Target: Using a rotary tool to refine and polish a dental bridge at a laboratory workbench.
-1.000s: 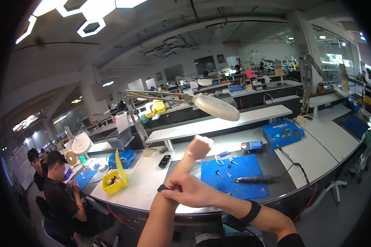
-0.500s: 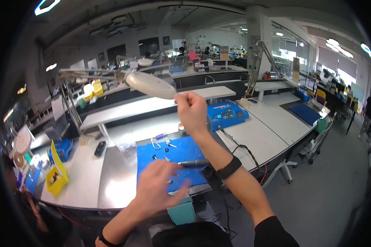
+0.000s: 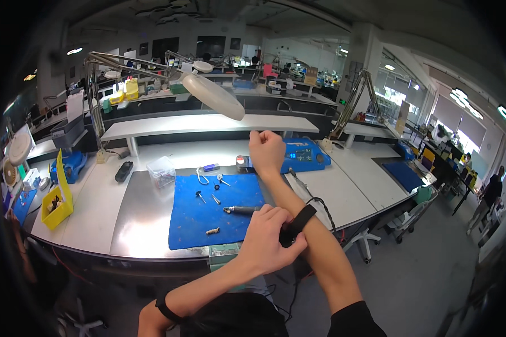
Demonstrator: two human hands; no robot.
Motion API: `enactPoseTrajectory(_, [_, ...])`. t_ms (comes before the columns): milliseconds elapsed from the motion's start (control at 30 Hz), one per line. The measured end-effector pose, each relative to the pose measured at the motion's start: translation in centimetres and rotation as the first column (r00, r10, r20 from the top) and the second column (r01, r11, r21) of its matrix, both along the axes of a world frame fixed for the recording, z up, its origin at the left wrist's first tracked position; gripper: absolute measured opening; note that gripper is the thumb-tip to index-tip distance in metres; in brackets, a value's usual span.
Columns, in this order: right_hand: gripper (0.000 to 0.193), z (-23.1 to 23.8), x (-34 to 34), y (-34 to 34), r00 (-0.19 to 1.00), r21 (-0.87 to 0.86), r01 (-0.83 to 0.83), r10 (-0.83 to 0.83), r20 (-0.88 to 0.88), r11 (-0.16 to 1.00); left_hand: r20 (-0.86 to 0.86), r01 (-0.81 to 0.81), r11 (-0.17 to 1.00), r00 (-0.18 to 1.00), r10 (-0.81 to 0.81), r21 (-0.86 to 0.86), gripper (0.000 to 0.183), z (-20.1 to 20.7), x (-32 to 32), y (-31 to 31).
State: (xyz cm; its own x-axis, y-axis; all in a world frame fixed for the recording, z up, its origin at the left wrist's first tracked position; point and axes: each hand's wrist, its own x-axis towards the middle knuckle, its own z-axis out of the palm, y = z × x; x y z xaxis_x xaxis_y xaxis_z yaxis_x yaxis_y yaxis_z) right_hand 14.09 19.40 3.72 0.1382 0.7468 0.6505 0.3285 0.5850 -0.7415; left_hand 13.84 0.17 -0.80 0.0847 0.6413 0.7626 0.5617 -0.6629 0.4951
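My left hand reaches across to my right wrist, its fingers and thumb closed on the black wristband there. My right hand is raised in a fist in front of the blue control unit; no object shows in it. Beyond my left hand, a grey pen-shaped handpiece lies on the blue mat. Several small shafted bits, one a white-headed bit, are scattered on the mat. A small brownish piece lies near its front edge.
A magnifier lamp hangs over the bench. A clear plastic box and a black handheld device stand left of the mat. Further left is a yellow bin. A raised white shelf runs behind. A person's arm shows at far left.
My left hand has moved right from over the mat onto the wristband. My right fist has come away from the lamp's edge. The view has shifted, showing more of the mat.
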Motion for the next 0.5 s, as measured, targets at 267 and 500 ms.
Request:
enactPoseTrajectory(267, [0.026, -4.2, -0.3, 1.1, 0.697, 0.687, -0.08, -0.453, 0.556, 0.722, 0.195, 0.121, 0.992, 0.974, -0.113, -0.033, 0.027, 0.0, 1.1, 0.8])
enactPoseTrajectory(500, [0.021, -6.5, -0.1, 2.3, 0.364, 0.799, -0.343, -0.714, 0.598, 0.495, 0.182, 0.059, 0.983, 0.983, -0.026, -0.174, 0.028, 0.0, 0.7, 1.8])
